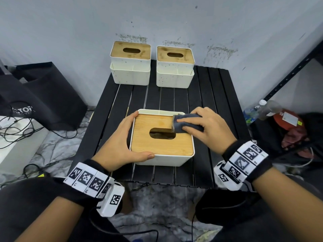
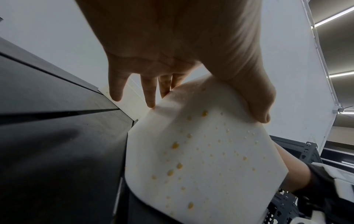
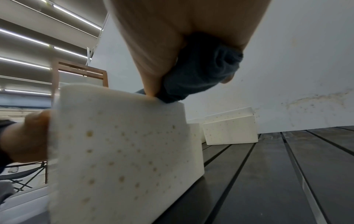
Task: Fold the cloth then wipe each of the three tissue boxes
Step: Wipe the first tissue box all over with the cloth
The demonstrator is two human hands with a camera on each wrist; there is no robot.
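The near tissue box (image 1: 162,145), white with a wooden slotted lid, stands mid-table. My left hand (image 1: 125,135) grips its near left corner, thumb along the front edge and fingers (image 2: 151,97) down the left side. The box's white wall (image 2: 191,151) is dotted with yellowish spots. My right hand (image 1: 201,126) holds the folded grey cloth (image 1: 185,122) pressed on the lid's far right corner, just beside the slot. In the right wrist view the cloth (image 3: 201,68) is bunched in the palm above the box (image 3: 124,144). Two more tissue boxes (image 1: 130,65) (image 1: 175,67) stand at the back.
The black slatted table (image 1: 218,102) stands against a stained wall. A black bag (image 1: 35,95) and cables (image 1: 17,130) lie on the floor at the left. At the right are a metal shelf frame (image 1: 288,75), a plastic bottle (image 1: 262,107) and a red object (image 1: 288,123).
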